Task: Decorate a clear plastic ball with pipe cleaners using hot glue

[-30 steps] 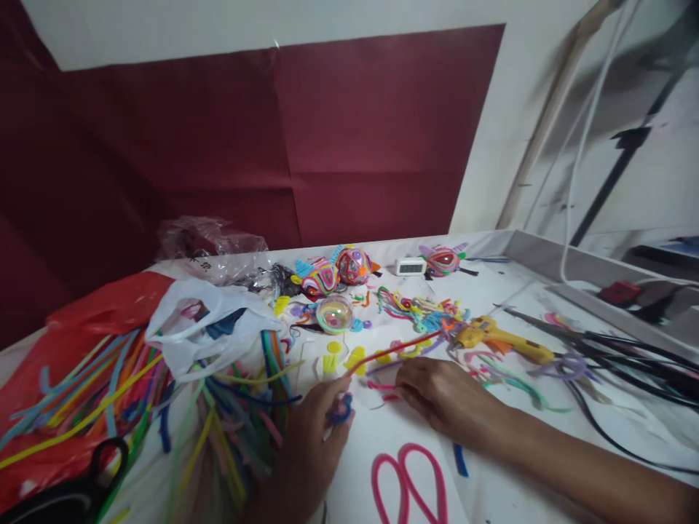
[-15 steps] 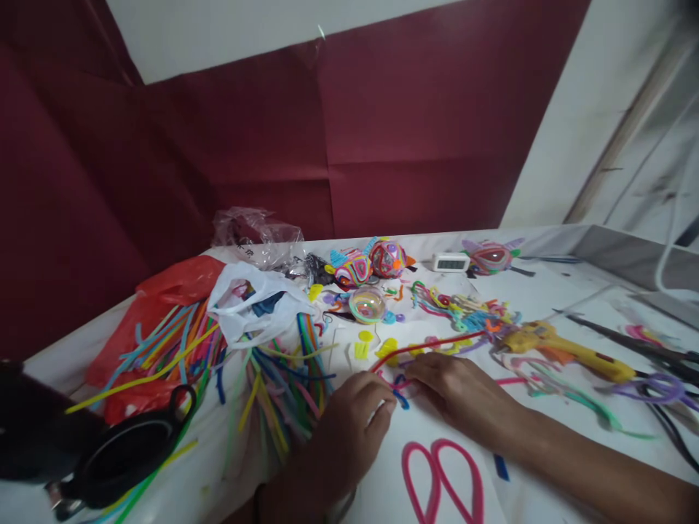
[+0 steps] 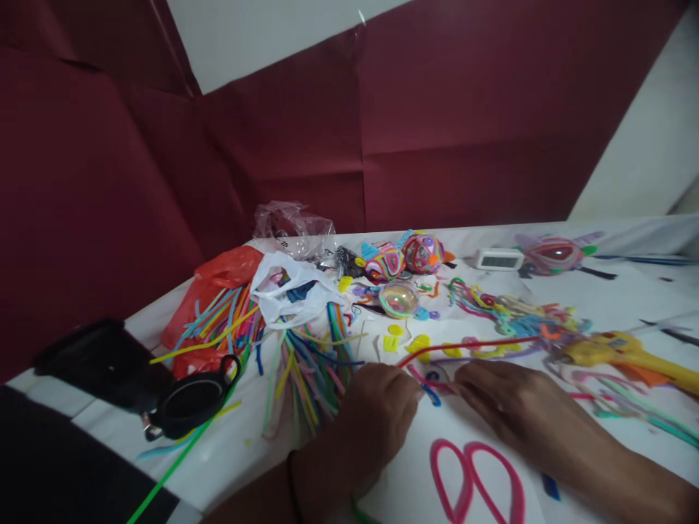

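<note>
My left hand [image 3: 379, 415] is closed in a pinch, its fingertips at one end of a short pink pipe cleaner [image 3: 446, 388]. From the other side, my right hand [image 3: 505, 404] pinches the same strip, so it spans the gap between them. A small blue piece [image 3: 431, 395] lies just by the left fingertips. Below the hands, two pink pipe-cleaner loops [image 3: 468, 480] rest on white paper [image 3: 411, 473]. A long red pipe cleaner [image 3: 470, 344] curves behind both hands, with yellow pieces [image 3: 391, 342] beyond it.
To the left are bundles of coloured pipe cleaners [image 3: 292, 378], a white bag [image 3: 289, 291], a red bag [image 3: 229, 269] and a black round object [image 3: 191, 404]. Decorated fish-like balls [image 3: 426, 253], a clear ball [image 3: 398, 298] and a small display [image 3: 499, 259] stand behind. A yellow glue gun [image 3: 622, 351] lies right.
The view has swung left, so the table things sit further right. My right hand has drawn apart from my left, with the pink strip showing between them. The pink loops stay on the paper.
</note>
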Motion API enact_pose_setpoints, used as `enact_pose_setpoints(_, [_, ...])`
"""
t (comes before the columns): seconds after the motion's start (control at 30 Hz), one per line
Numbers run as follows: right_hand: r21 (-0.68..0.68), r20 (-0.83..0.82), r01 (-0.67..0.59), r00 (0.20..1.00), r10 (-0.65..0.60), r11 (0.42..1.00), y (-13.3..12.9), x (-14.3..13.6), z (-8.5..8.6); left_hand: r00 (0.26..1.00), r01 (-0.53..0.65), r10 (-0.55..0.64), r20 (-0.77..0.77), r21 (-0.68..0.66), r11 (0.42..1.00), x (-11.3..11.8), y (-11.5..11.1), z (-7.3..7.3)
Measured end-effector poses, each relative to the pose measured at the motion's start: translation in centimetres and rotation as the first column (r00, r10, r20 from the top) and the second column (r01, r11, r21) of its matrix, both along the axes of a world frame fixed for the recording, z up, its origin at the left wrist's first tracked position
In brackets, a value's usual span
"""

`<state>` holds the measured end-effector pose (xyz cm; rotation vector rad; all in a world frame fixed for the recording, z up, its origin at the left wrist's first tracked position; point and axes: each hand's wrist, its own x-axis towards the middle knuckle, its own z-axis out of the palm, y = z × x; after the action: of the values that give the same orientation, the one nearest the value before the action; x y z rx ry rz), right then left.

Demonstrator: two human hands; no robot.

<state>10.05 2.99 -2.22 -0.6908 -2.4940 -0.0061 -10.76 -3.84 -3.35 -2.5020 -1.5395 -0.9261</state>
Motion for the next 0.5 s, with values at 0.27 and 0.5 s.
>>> enact_pose_setpoints(0.27, [0.256,-0.049,0.037,0.998,-0.025,0.966,-0.1,0.6,-0.1,0.858,-0.493,0.474,-0.197,-0.059,0.868,-2.3,1.3,1.0])
enact_pose_setpoints(0.5, [0.290,-0.003,0.064,0.998,-0.066,0.955,0.2,1.0,-1.4,0.844,-0.503,0.441,-0.305,-0.165,0.848,-3.8,2.1,-1.4])
